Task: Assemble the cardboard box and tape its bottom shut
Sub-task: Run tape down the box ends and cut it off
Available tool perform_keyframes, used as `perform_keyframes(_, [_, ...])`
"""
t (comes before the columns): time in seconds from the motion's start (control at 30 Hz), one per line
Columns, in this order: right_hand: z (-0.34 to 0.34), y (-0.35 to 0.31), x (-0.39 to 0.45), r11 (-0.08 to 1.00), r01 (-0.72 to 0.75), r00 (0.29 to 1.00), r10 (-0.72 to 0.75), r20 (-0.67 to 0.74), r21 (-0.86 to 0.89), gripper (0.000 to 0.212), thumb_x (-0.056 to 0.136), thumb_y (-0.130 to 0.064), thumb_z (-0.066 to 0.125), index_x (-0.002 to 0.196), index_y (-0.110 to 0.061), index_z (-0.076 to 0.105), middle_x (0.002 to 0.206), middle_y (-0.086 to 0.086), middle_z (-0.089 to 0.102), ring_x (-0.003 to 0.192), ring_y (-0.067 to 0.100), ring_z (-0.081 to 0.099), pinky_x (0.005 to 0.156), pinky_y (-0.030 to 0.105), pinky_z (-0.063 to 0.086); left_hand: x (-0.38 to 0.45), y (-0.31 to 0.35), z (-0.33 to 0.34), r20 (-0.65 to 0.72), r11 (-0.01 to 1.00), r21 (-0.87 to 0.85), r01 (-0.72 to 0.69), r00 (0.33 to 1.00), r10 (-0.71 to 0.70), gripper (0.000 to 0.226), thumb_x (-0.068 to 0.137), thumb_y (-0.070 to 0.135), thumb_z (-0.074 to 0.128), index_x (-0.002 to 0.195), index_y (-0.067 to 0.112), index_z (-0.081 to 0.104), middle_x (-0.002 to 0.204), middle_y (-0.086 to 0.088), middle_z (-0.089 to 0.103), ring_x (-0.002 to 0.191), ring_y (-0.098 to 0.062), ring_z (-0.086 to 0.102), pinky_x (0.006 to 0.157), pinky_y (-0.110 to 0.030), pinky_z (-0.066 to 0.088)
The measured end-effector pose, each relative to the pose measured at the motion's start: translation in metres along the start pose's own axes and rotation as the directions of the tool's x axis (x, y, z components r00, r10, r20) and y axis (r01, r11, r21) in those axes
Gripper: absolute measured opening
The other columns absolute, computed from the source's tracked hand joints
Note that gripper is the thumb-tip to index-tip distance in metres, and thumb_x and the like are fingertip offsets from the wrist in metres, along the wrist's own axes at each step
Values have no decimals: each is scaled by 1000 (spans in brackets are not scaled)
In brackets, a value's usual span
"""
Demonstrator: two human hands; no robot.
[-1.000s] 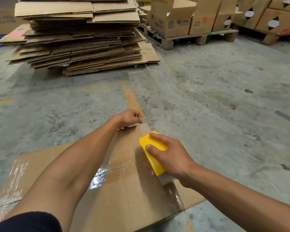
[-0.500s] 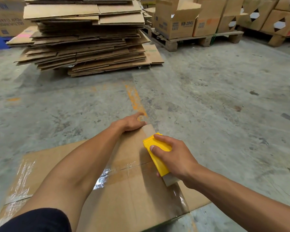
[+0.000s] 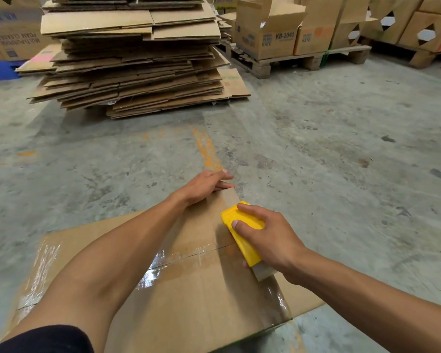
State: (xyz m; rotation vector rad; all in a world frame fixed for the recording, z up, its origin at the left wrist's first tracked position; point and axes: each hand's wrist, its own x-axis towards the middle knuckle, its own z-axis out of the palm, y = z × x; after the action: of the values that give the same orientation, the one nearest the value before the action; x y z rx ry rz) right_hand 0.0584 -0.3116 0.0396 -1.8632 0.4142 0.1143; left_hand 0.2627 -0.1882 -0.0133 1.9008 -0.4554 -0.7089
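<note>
We are working on the cardboard box [image 3: 189, 296] lying bottom-up on the floor, its centre seam already taped. Our left hand [image 3: 204, 184] is pressing flat-fingered on its far edge; our right hand [image 3: 267, 240] is gripping the yellow tape dispenser [image 3: 242, 238], finishing the right-edge strip.

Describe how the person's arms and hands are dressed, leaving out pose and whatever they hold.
Both hands are bare: no gloves, rings or watch show on the left hand or the right hand. Both forearms are uncovered as well. A dark sleeve covers the left upper arm at the frame's bottom edge; no sleeve shows on the right arm within the frame.
</note>
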Motion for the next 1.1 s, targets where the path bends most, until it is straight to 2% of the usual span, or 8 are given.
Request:
perform_keyframes(0.17, [-2,0,0,999,-25,1000,24,8,30,60,65,-58,67,124,-50,60,131,-9,56,88,38,71,78,48,60,-3,-2,9,9,966,246,-83,997,83,55,105,46,27,133,15,62,137,-1,61,128,-9,53,112,-25,32])
perform_keyframes(0.3, [-4,-4,-1,995,-80,996,78,48,57,63,62,-59,67,124,-50,59,125,8,66,73,34,73,81,48,59,-8,-12,17,44,745,649,-152,986,163,57,96,61,27,141,35,51,138,-2,60,130,-23,52,108,-37,39])
perform_keyframes(0.37, [-6,-7,-10,980,-130,989,119,83,153,46,80,-42,71,125,-43,60,123,13,62,57,35,70,66,45,61,-9,-16,18,68,652,740,-167,982,175,48,101,54,30,146,42,41,144,2,55,133,-25,49,106,-37,39])
perform_keyframes(0.5, [-16,-3,-53,931,-247,966,217,139,267,39,93,-24,66,130,-34,59,107,18,57,41,31,60,43,31,51,-9,-17,18,70,623,763,-173,980,186,44,103,48,29,147,45,36,148,4,49,136,-25,46,108,-39,38])
perform_keyframes(0.63, [-30,22,-112,902,-306,950,269,158,305,40,92,-21,66,129,-36,59,90,16,60,39,30,55,44,31,48,-8,-21,16,73,605,776,-176,979,191,47,101,52,25,147,47,33,146,1,53,131,-27,50,106,-44,40])
perform_keyframes(0.77, [-29,34,-133,899,-308,951,279,135,310,39,90,-22,70,125,-37,63,97,8,59,44,33,55,47,34,51,-7,-20,15,93,579,790,-203,972,215,47,103,46,27,149,42,33,151,2,46,138,-25,44,112,-42,35])
perform_keyframes(0.93, [-28,33,-134,902,-296,955,283,85,314,37,88,-23,71,121,-39,66,100,13,59,44,31,57,48,35,53,-33,5,42,234,323,843,-430,834,499,52,101,38,26,152,28,34,159,1,33,150,-19,22,119,-44,17])
perform_keyframes(1.1, [-27,27,-120,923,-253,967,232,105,291,40,89,-24,70,126,-38,64,97,7,58,40,28,56,48,34,52,-70,5,100,585,112,756,-645,742,326,56,101,52,10,154,39,23,162,13,19,153,-16,-2,121,-48,-5])
